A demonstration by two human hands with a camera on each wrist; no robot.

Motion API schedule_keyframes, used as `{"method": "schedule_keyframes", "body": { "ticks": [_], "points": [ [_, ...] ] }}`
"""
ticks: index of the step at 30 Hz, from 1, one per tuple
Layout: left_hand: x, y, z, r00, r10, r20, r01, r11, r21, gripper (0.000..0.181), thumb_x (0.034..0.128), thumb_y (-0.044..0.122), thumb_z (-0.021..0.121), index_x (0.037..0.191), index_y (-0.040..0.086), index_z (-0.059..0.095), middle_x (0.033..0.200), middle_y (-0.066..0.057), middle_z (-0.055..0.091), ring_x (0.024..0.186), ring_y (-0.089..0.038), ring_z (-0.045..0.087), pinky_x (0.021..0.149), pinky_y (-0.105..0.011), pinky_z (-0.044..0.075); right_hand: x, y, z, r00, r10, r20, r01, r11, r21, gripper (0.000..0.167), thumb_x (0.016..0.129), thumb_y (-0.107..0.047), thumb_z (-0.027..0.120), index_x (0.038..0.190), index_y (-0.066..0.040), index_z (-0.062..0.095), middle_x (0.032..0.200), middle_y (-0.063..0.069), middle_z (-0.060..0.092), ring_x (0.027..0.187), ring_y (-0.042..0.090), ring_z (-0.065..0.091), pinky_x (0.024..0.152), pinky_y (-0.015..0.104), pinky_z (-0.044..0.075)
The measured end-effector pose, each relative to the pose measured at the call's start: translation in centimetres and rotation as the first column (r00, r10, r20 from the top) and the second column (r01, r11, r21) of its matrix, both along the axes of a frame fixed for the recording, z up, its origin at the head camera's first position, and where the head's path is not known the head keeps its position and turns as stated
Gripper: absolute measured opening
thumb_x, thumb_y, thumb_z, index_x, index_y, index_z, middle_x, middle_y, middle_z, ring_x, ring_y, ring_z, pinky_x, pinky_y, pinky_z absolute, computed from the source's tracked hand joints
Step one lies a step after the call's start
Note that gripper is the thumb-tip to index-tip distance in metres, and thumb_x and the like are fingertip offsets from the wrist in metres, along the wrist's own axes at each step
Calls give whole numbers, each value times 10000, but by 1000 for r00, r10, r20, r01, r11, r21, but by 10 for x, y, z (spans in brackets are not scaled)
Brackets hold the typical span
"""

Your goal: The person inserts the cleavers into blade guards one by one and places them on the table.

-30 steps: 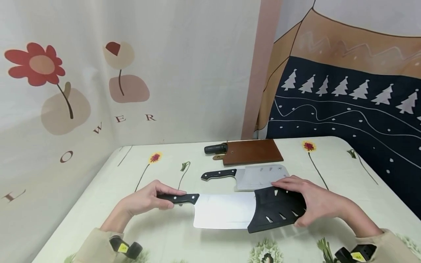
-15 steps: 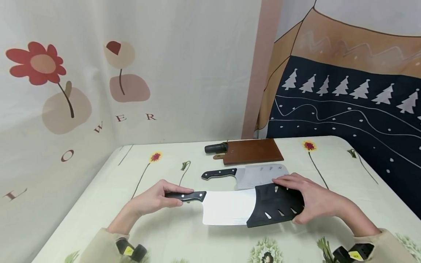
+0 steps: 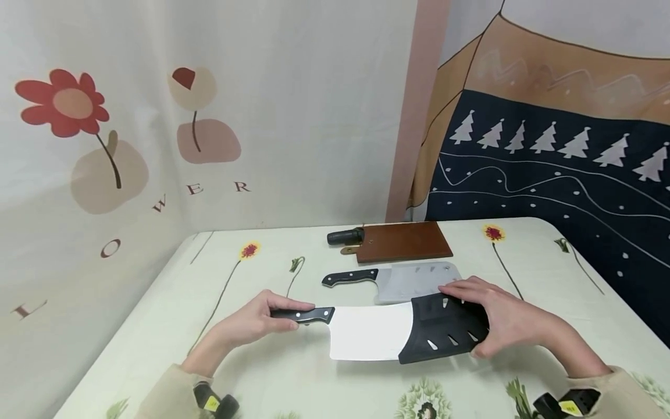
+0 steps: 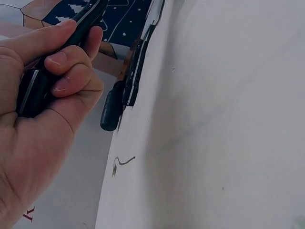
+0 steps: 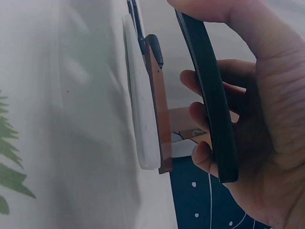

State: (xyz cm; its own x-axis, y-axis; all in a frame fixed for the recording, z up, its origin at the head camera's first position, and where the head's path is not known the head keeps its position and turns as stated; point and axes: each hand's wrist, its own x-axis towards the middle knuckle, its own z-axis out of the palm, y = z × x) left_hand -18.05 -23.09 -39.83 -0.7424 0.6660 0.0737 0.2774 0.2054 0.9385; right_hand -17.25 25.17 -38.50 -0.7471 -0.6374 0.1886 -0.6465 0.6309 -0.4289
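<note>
My left hand (image 3: 256,319) grips the black riveted handle of a cleaver (image 3: 370,333), its fingers curled round it in the left wrist view. The bare part of the wide blade points right, and the rest of it is inside a black slotted blade sheath (image 3: 442,327). At the sheath's far end my right hand (image 3: 510,317) holds it by the upper and lower edges, thumb below and fingers above. In the right wrist view the sheath (image 5: 209,100) stands edge-on between thumb and fingers. Both things are held above the tabletop.
Behind them lies a second cleaver (image 3: 349,277) in a translucent sheath (image 3: 403,285). Farther back is a brown sheath (image 3: 403,241) with a black handle (image 3: 345,237) sticking out at its left. The flower-print tablecloth (image 3: 157,326) meets a printed curtain (image 3: 314,116) at the back.
My left hand has moved right with the cleaver, and less bare blade shows outside the black sheath. The right hand keeps its hold in nearly the same place.
</note>
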Motion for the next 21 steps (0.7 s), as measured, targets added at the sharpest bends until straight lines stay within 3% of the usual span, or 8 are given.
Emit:
{"method": "schedule_keyframes", "body": {
  "ticks": [7, 11, 16, 21],
  "points": [
    [5, 8, -1, 999, 21, -30, -20, 1000, 7, 368, 910, -38, 707, 1274, -77, 675, 1083, -58, 745, 780, -41, 534, 680, -173, 439, -2, -1, -4, 999, -2, -38, 2, 1000, 6, 999, 506, -320, 924, 1434, -150, 598, 1380, 12, 580, 1242, 280, 525, 884, 485, 510],
    [6, 18, 1, 998, 22, -58, -23, 1000, -14, 370, 920, -8, 715, 1286, -51, 681, 998, -116, 731, 695, -38, 461, 612, -178, 383, -4, -5, -7, 998, -3, -61, 4, 1000, 5, 999, 514, -291, 933, 1440, -140, 589, 1381, 3, 572, 1231, 226, 526, 886, 428, 511],
    [6, 25, 4, 999, 39, -38, -40, 999, -14, 378, 913, -11, 714, 1285, -66, 671, 960, -234, 702, 682, -51, 462, 617, -187, 394, -5, -8, -7, 999, -15, -49, 15, 1000, -7, 1003, 508, -274, 934, 1441, -146, 588, 1390, 7, 571, 1241, 234, 520, 892, 465, 505],
    [6, 27, 4, 999, 43, -31, -44, 999, -16, 386, 910, -21, 711, 1290, -72, 664, 967, -193, 713, 706, -53, 489, 643, -191, 415, -6, -8, -7, 999, -28, -33, 28, 1000, -4, 998, 512, -266, 935, 1440, -139, 590, 1389, 17, 574, 1245, 248, 518, 904, 489, 501]
  ]
}}
